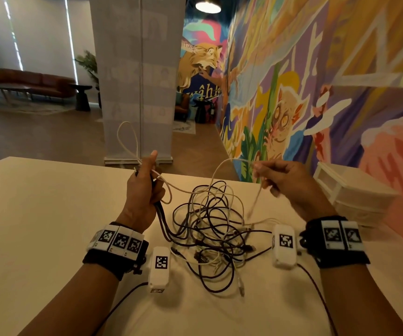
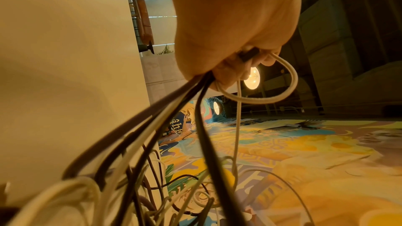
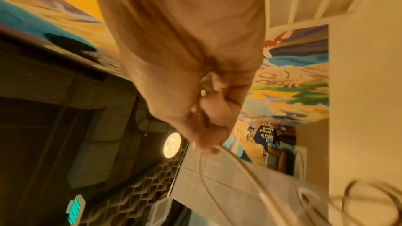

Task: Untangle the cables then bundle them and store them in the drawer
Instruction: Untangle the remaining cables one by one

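Observation:
A tangle of black and white cables (image 1: 210, 229) lies on the pale table (image 1: 38, 214) between my forearms. My left hand (image 1: 144, 183) is raised above the table and grips a bunch of black and white strands (image 2: 174, 118); a white loop (image 1: 127, 139) sticks up above its fist. My right hand (image 1: 282, 178) is lifted at the same height and pinches a white cable (image 1: 222, 166) that arcs back to the left hand, its loose end (image 1: 256, 200) hanging blurred below the fingers. In the right wrist view the white cable (image 3: 208, 178) runs out from under the curled fingers (image 3: 215, 114).
A small white drawer unit (image 1: 350, 190) stands on the table's right side, next to the painted wall (image 1: 316, 93). A grey pillar (image 1: 137, 81) rises beyond the far table edge. Thin black leads run from the wrist cameras along both forearms.

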`<action>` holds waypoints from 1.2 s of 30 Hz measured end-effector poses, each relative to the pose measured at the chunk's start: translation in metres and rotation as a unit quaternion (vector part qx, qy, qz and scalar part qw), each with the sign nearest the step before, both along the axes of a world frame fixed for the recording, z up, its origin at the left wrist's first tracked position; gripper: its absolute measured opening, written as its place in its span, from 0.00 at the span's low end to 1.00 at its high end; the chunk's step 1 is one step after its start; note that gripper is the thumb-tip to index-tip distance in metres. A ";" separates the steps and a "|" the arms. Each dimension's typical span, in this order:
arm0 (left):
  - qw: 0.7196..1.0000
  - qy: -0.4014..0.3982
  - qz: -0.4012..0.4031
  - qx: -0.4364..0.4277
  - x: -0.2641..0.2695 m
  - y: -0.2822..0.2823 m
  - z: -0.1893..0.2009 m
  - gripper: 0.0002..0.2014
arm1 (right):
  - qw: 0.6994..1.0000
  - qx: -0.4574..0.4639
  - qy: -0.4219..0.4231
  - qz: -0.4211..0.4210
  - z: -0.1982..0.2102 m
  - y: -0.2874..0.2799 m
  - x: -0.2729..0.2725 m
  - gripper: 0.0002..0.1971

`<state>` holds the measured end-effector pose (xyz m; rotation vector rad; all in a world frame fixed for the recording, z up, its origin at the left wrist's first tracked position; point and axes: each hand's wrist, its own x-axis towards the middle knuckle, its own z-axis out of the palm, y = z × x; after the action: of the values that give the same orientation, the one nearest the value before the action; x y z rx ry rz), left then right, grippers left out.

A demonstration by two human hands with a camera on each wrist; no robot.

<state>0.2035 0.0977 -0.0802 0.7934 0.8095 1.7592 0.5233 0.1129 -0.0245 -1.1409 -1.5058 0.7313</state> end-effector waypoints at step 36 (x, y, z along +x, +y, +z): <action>0.996 0.086 -0.032 0.015 -0.007 0.003 -0.002 0.26 | 0.990 0.038 0.132 -0.014 -0.055 -0.001 -0.041 0.09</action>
<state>0.1965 0.1012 -0.0823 0.9921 0.8632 1.6657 0.4826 0.1116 -0.0795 -0.9652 -1.2812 0.7670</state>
